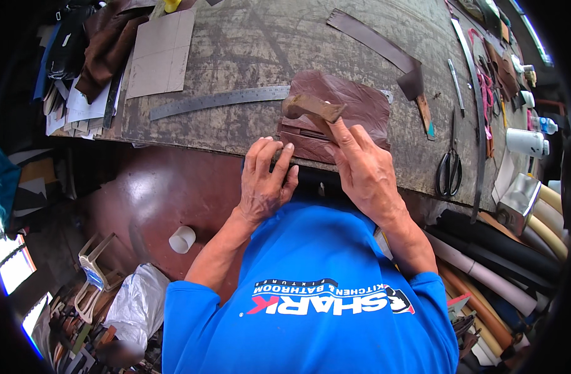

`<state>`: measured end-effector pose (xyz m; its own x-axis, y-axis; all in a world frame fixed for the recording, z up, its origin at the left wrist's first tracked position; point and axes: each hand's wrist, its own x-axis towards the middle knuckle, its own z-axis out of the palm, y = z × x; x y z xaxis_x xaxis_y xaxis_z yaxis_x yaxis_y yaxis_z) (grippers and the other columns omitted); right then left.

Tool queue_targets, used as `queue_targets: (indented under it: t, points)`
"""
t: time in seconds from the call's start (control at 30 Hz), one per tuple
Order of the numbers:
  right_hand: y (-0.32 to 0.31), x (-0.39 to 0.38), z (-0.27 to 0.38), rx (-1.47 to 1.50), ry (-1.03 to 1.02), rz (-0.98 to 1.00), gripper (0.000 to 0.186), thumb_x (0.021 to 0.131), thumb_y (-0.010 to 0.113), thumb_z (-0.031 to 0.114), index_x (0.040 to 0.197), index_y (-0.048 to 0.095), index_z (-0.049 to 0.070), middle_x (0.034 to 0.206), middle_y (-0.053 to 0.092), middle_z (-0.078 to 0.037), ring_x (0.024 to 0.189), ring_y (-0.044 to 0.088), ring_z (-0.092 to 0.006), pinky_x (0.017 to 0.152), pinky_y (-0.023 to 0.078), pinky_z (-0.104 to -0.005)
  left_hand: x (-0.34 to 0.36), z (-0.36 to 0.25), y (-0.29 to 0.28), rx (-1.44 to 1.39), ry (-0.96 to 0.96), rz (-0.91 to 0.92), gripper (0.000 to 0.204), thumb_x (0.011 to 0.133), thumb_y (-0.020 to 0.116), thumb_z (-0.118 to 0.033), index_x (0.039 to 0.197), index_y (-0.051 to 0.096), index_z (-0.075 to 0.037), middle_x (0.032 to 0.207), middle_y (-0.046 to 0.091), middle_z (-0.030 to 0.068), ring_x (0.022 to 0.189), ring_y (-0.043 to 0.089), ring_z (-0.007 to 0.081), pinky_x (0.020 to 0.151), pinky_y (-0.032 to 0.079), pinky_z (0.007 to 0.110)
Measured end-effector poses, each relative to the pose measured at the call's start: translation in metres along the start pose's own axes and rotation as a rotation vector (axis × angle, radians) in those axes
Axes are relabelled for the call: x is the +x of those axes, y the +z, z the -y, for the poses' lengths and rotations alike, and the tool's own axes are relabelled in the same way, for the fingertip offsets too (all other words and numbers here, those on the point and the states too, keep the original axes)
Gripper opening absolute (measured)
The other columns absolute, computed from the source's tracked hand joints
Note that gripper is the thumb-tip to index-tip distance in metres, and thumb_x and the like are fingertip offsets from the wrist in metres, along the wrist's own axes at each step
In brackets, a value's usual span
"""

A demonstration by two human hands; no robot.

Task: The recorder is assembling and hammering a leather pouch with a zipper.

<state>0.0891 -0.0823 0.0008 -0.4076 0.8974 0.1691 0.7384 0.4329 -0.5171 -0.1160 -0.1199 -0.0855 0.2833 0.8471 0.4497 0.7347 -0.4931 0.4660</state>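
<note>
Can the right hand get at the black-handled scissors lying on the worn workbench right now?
Probably not freely: the right hand grips a brown hammer, though the bench between it and the scissors looks bare.

The one camera sits on my head and looks steeply down over my chest in its blue shirt (310, 280), which fills the lower middle of the frame. It faces forward and down onto the worn grey-brown desk (248, 43), whose near edge crosses the picture just above centre. The view is close: my forearms come in from below and meet near the middle. The fisheye lens bends the long steel ruler (220, 101) and the desk's edge toward the dark round rim. At left it takes in the reddish floor (154, 193) beneath. No second view shares this scene.
</note>
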Motion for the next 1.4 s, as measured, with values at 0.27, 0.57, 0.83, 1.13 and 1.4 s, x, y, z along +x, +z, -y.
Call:
queue_targets:
  t: [0.27,0.57,0.83,1.13,1.4]
  points:
    - [0.022,0.002,0.000,-0.177,-0.011,0.073,0.083,0.082,0.063,0.001,0.158,0.036,0.020,0.086,0.052,-0.008,0.072,0.063,-0.0239,0.061,0.056,-0.0369,0.005,-0.005,0.004,0.135,-0.026,0.041,0.051,0.081,0.076,-0.018,0.126,0.061,0.001,0.130,0.055,0.0149,0.127,0.049,0.0353,0.104,0.042,0.048]
    - [0.023,0.003,0.001,-0.078,0.054,0.056,0.069,0.092,0.062,0.008,0.156,0.038,0.021,0.084,0.053,-0.009,0.067,0.063,-0.0270,0.058,0.055,-0.0410,0.002,-0.001,0.006,0.118,-0.021,0.026,0.051,0.082,0.075,-0.017,0.129,0.060,-0.001,0.129,0.056,0.0134,0.126,0.050,0.0351,0.103,0.043,0.048]
    - [0.023,-0.029,-0.010,-0.084,0.120,-0.077,0.065,0.094,0.064,0.009,0.154,0.041,0.016,0.082,0.053,-0.009,0.067,0.063,-0.0271,0.056,0.054,-0.0404,0.027,-0.003,0.002,0.206,-0.043,0.127,0.058,0.088,0.073,-0.034,0.135,0.058,-0.003,0.137,0.054,0.0105,0.129,0.046,0.0309,0.106,0.036,0.044]
    - [0.024,-0.043,-0.014,-0.053,0.154,-0.155,0.068,0.094,0.065,0.009,0.156,0.038,0.018,0.083,0.053,-0.008,0.065,0.061,-0.0259,0.053,0.053,-0.0406,0.025,-0.005,0.003,0.305,-0.024,0.166,0.059,0.090,0.071,-0.042,0.139,0.058,-0.011,0.138,0.052,0.0097,0.129,0.045,0.0308,0.106,0.034,0.045]
    - [0.005,-0.054,-0.032,0.046,0.202,-0.232,0.064,0.093,0.067,0.005,0.152,0.043,0.014,0.085,0.056,-0.014,0.067,0.061,-0.0326,0.059,0.052,-0.0438,0.034,-0.006,0.000,0.231,-0.038,0.178,0.054,0.090,0.071,-0.038,0.135,0.061,-0.010,0.132,0.053,0.0110,0.124,0.047,0.0313,0.104,0.036,0.045]
